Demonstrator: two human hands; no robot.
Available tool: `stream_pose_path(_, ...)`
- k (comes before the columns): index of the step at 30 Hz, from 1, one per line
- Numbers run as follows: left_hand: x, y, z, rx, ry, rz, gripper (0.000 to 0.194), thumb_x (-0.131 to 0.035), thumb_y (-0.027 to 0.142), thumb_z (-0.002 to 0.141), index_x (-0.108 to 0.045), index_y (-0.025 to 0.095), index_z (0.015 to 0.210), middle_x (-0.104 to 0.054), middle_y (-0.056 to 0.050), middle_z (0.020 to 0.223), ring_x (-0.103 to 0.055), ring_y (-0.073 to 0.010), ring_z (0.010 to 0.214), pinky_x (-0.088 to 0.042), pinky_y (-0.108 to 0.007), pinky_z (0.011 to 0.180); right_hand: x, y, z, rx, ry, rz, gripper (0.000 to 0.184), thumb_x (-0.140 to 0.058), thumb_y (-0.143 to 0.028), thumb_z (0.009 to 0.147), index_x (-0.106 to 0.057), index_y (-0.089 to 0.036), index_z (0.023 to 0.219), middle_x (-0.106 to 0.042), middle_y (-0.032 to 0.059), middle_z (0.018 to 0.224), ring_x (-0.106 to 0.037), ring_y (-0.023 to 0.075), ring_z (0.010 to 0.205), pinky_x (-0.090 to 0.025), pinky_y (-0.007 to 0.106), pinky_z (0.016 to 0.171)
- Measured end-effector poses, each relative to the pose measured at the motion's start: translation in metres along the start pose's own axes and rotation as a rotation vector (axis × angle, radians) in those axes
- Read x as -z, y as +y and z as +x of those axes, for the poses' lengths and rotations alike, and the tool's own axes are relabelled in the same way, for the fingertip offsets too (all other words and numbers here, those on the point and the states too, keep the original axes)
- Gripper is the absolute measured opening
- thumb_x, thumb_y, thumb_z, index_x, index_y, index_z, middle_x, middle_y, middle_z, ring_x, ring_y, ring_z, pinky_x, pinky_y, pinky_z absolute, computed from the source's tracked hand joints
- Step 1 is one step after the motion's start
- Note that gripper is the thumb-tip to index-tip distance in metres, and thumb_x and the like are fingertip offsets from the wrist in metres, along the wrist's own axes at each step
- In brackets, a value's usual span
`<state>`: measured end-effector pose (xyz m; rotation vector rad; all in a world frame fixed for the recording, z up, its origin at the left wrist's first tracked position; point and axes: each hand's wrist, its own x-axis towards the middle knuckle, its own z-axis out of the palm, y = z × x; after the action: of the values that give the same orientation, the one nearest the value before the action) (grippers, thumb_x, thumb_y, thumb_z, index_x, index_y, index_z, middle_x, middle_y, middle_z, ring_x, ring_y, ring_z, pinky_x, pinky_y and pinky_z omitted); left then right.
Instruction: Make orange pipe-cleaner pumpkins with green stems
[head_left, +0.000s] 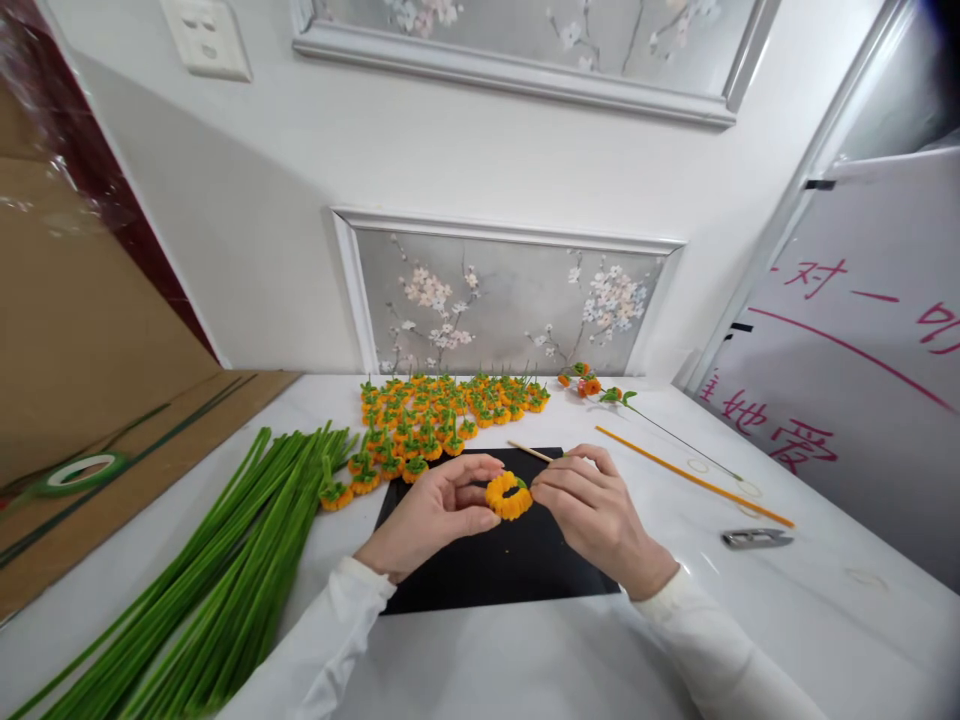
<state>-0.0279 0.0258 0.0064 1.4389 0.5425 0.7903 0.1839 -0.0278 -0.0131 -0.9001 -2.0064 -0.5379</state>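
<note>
My left hand point(446, 508) pinches a ring-shaped orange chenille flower point(508, 506) at its left edge, thumb below and fingers above. The flower has a ruffled rim, a dark gap in its middle and a bit of green at the upper right. On its other side, the fingertips of my right hand point(592, 500) close on the flower's right edge. A thin wooden stick point(529, 450) runs behind the right fingers; I cannot tell whether that hand holds it. Both hands are above a black mat point(495, 575).
Rows of orange flowers with green stems point(450, 400) stand behind the mat. Green chenille stems point(247, 560) lie left, near green tape point(86, 473) on cardboard. At right are an orange chenille stem point(694, 475), thread snips point(756, 539) and a flower spray point(589, 383).
</note>
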Motion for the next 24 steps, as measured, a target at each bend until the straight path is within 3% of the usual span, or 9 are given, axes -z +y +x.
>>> stream_pose_path(3, -0.002, 0.001, 0.0, 0.004, -0.002, 0.068, 0.041, -0.076, 0.016, 0.065, -0.064, 0.02, 0.104, -0.068, -0.004, 0.095, -0.064, -0.0158, 0.082, -0.051, -0.027, 0.076, 0.002, 0.0, 0.0, -0.017, -0.045, 0.0, 0.021, -0.048, -0.007, 0.089, -0.062, -0.023, 0.09, -0.071, 0.0016, 0.088, -0.063, 0.0143, 0.085, -0.039, 0.036, 0.088)
stream_pose_path(7, -0.005, -0.003, 0.0, -0.031, 0.057, 0.178, 0.025, -0.073, 0.024, 0.07, -0.07, 0.016, 0.094, -0.07, -0.006, 0.092, -0.064, -0.0166, 0.079, -0.051, -0.026, 0.074, -0.001, -0.002, 0.001, -0.039, -0.055, 0.041, 0.016, -0.05, -0.011, 0.09, -0.061, -0.022, 0.092, -0.071, 0.0023, 0.087, -0.062, 0.0144, 0.084, -0.04, 0.037, 0.088)
stream_pose_path(9, -0.005, -0.006, 0.001, -0.012, 0.045, 0.192, 0.022, -0.065, 0.032, 0.079, -0.07, 0.014, 0.091, -0.07, -0.006, 0.078, -0.063, -0.0149, 0.068, -0.05, -0.025, 0.066, -0.004, -0.003, 0.0, -0.068, -0.062, 0.077, 0.012, -0.05, -0.015, 0.091, -0.06, -0.02, 0.094, -0.069, 0.0034, 0.084, -0.061, 0.0145, 0.079, -0.043, 0.035, 0.085)
stream_pose_path(12, -0.006, -0.012, 0.001, 0.052, 0.005, 0.135, 0.033, -0.051, 0.04, 0.088, -0.068, 0.012, 0.087, -0.064, -0.004, 0.06, -0.058, -0.0114, 0.054, -0.045, -0.02, 0.054, -0.01, -0.005, -0.002, -0.187, -0.11, 0.125, 0.014, -0.046, -0.02, 0.094, -0.06, -0.017, 0.098, -0.065, 0.0054, 0.08, -0.059, 0.0148, 0.072, -0.047, 0.029, 0.072)
stream_pose_path(15, -0.006, -0.016, 0.002, 0.122, 0.011, 0.02, 0.034, -0.052, 0.043, 0.088, -0.064, 0.014, 0.1, -0.065, -0.005, 0.071, -0.061, -0.0112, 0.059, -0.046, -0.018, 0.053, -0.015, -0.005, -0.004, -0.288, -0.172, 0.157, 0.021, -0.041, -0.023, 0.096, -0.06, -0.017, 0.101, -0.062, 0.0057, 0.081, -0.059, 0.0154, 0.072, -0.048, 0.027, 0.065)
stream_pose_path(19, -0.009, -0.015, 0.001, 0.191, -0.001, -0.03, 0.039, -0.059, 0.042, 0.084, -0.053, 0.021, 0.116, -0.065, -0.004, 0.084, -0.065, -0.0133, 0.066, -0.053, -0.021, 0.056, -0.02, -0.009, -0.005, -0.279, -0.223, 0.236, 0.02, -0.039, -0.02, 0.096, -0.057, -0.018, 0.102, -0.062, 0.0057, 0.085, -0.061, 0.0158, 0.074, -0.049, 0.026, 0.066)
stream_pose_path(24, -0.014, -0.014, 0.0, 0.233, -0.016, 0.018, 0.033, -0.059, 0.046, 0.081, -0.057, 0.02, 0.103, -0.062, -0.002, 0.082, -0.067, -0.0158, 0.068, -0.055, -0.021, 0.05, -0.027, -0.015, -0.005, -0.429, -0.215, 0.234, 0.006, -0.049, -0.022, 0.091, -0.051, -0.02, 0.085, -0.06, -0.0004, 0.072, -0.059, 0.0137, 0.059, -0.044, 0.024, 0.055)
